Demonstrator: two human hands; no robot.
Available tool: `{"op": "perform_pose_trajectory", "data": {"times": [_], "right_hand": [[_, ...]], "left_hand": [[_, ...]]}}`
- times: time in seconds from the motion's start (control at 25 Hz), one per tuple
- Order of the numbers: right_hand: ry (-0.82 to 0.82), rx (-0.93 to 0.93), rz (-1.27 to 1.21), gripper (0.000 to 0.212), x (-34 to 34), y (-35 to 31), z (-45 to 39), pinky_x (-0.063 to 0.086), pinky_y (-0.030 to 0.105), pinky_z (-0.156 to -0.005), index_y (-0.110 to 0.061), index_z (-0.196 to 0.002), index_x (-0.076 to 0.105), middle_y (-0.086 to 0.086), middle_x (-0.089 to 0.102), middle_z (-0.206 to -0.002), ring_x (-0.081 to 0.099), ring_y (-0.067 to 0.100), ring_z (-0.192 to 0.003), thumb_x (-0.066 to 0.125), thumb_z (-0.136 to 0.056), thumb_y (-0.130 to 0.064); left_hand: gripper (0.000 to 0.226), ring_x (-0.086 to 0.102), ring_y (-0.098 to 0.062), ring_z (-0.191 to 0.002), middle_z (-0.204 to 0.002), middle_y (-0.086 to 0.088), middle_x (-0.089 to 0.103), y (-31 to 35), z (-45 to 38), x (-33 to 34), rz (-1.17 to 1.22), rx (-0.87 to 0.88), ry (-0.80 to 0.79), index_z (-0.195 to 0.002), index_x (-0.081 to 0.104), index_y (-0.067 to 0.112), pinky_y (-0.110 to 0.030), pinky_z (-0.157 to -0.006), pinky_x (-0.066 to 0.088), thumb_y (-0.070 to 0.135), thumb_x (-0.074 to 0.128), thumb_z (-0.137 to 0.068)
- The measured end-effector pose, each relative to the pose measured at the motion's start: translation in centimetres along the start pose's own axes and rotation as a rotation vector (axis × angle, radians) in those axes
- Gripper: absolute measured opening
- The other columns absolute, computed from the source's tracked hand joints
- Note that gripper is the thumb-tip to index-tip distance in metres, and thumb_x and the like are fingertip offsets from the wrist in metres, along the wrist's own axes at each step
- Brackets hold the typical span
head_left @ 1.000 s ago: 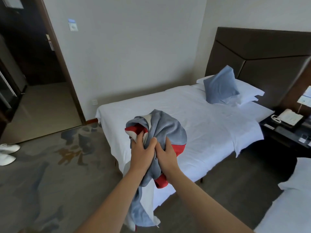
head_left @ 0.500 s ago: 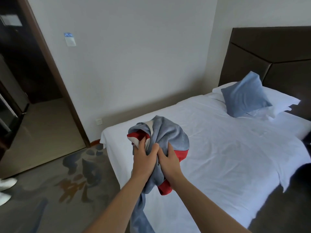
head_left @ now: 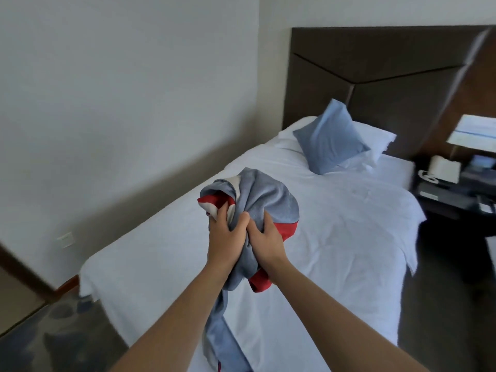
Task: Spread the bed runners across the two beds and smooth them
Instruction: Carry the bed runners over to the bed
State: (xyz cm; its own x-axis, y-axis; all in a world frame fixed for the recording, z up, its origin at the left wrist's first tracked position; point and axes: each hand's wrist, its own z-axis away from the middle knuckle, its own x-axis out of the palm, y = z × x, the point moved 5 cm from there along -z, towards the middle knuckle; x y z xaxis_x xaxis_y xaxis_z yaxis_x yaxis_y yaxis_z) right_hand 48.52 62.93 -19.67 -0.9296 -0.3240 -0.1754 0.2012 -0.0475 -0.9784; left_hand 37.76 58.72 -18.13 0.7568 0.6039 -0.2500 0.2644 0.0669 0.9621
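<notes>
— Hands first: how do they sit?

— Both arms reach forward from the bottom of the view, wrists close together. The left hand (head_left: 225, 242) and the right hand (head_left: 265, 242) touch each other at the thumbs, and each has its fingers curled into the same bunched bed runner (head_left: 257, 202), clamped tight on the cloth.

— And the runner itself?

— It is a crumpled bundle, grey-blue with red bands and a bit of white, held up in the air over the near part of the bed (head_left: 335, 237). A loose tail of it hangs down between the forearms, below the hands, toward the bottom edge of the view. None of it lies spread on the sheet.

— What is around?

— The bed has a white sheet, slightly creased. At its head a blue cushion (head_left: 331, 138) leans tilted against a white pillow (head_left: 381, 138), in front of a dark headboard (head_left: 375, 63). A plain pale wall (head_left: 120, 89) runs along the far side of the bed, with a socket plate (head_left: 64, 239) low down. To the right stands a dark bedside table (head_left: 453, 194) carrying a white telephone (head_left: 440, 171); a lamp shade (head_left: 475, 132) shows above it. Patterned carpet (head_left: 53, 331) covers the floor at lower left.

— Anything blocking the bed?

— Only the cushion and pillow, well apart from the bundle.

— Any writing?

— Nothing legible; the view is somewhat blurred.
</notes>
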Motion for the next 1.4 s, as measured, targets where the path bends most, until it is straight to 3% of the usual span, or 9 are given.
{"op": "perform_pose_trajectory", "data": {"times": [0.28,0.4,0.56,0.88,1.04,1.12,1.2,1.28,1.4], "right_hand": [[0.320,0.076,-0.048,0.063,1.0,-0.9,-5.9,0.054,0.037,-0.097,-0.033,-0.135,0.053,-0.013,0.072,-0.114,0.066,0.007,-0.108,0.055,-0.081,-0.066],[0.369,0.101,-0.061,0.074,1.9,-1.4,-7.2,0.052,0.040,-0.101,-0.032,-0.141,0.048,-0.010,0.069,-0.123,0.064,0.010,-0.115,0.054,-0.078,-0.070],[0.370,0.075,-0.073,0.065,4.1,-0.2,-8.9,0.054,0.039,-0.098,-0.032,-0.135,0.053,-0.012,0.071,-0.117,0.066,0.007,-0.109,0.056,-0.080,-0.068],[0.450,0.309,-0.019,0.016,9.0,10.9,-9.6,0.055,0.029,-0.078,-0.036,-0.100,0.060,-0.012,0.072,-0.091,0.067,0.001,-0.082,0.055,-0.094,-0.051],[0.513,0.467,0.134,0.022,11.6,20.5,-10.4,0.044,0.023,-0.065,-0.035,-0.085,0.052,-0.010,0.066,-0.085,0.061,0.005,-0.076,0.055,-0.092,-0.057],[0.516,0.535,0.217,0.030,12.7,25.4,-10.4,0.050,0.029,-0.075,-0.036,-0.095,0.055,-0.010,0.063,-0.098,0.061,0.008,-0.088,0.051,-0.086,-0.065],[0.504,0.604,0.331,0.051,14.1,29.7,-10.4,0.049,0.039,-0.096,-0.037,-0.123,0.053,-0.007,0.058,-0.124,0.056,0.015,-0.115,0.043,-0.084,-0.068],[0.482,0.621,0.462,0.069,15.5,33.0,-10.4,0.036,0.043,-0.115,-0.034,-0.150,0.032,-0.007,0.039,-0.153,0.036,0.017,-0.141,0.041,-0.089,-0.064],[0.423,0.609,0.668,0.073,17.2,36.2,-10.2,0.021,0.043,-0.122,-0.036,-0.158,0.009,-0.005,0.022,-0.164,0.020,0.020,-0.150,0.041,-0.096,-0.056]], "left_hand": [[0.032,0.059,-0.016,-0.103,-0.116,-0.004,0.055,-0.7,-9.5,3.0,-0.014,0.054,-0.303,-0.121,0.052,0.034,-0.040,-0.093,0.052,0.043,0.056,-0.090],[0.028,0.058,-0.017,-0.107,-0.117,-0.002,0.055,-0.6,-11.5,2.6,-0.019,0.089,-0.356,-0.116,0.051,0.040,-0.042,-0.094,0.052,0.046,0.056,-0.089],[0.030,0.058,-0.014,-0.108,-0.119,0.000,0.057,-2.7,-13.7,1.9,-0.043,0.132,-0.360,-0.116,0.051,0.042,-0.037,-0.092,0.052,0.049,0.056,-0.087],[0.048,0.057,-0.011,-0.112,-0.128,0.006,0.054,-15.3,-15.6,3.8,-0.256,0.119,-0.620,-0.135,0.051,0.037,-0.021,-0.090,0.045,0.044,0.060,-0.089],[0.048,0.045,-0.018,-0.124,-0.147,0.002,0.041,-26.1,-15.1,5.3,-0.418,0.102,-0.788,-0.141,0.045,0.044,-0.036,-0.104,0.043,0.048,0.051,-0.094],[0.048,0.039,-0.020,-0.127,-0.153,0.001,0.034,-30.6,-14.3,5.9,-0.547,0.127,-0.859,-0.146,0.039,0.043,-0.038,-0.107,0.040,0.049,0.042,-0.099],[0.051,0.037,-0.022,-0.131,-0.154,-0.003,0.037,-34.6,-13.5,6.5,-0.657,0.195,-0.889,-0.148,0.038,0.039,-0.041,-0.109,0.039,0.051,0.030,-0.100],[0.055,0.037,-0.024,-0.135,-0.152,-0.007,0.040,-38.4,-12.5,6.8,-0.771,0.299,-0.910,-0.149,0.037,0.036,-0.046,-0.108,0.040,0.050,0.021,-0.099],[0.051,0.035,-0.030,-0.141,-0.155,-0.012,0.036,-42.2,-11.2,6.6,-0.899,0.428,-0.932,-0.150,0.036,0.029,-0.050,-0.108,0.041,0.037,0.031,-0.099]]}}
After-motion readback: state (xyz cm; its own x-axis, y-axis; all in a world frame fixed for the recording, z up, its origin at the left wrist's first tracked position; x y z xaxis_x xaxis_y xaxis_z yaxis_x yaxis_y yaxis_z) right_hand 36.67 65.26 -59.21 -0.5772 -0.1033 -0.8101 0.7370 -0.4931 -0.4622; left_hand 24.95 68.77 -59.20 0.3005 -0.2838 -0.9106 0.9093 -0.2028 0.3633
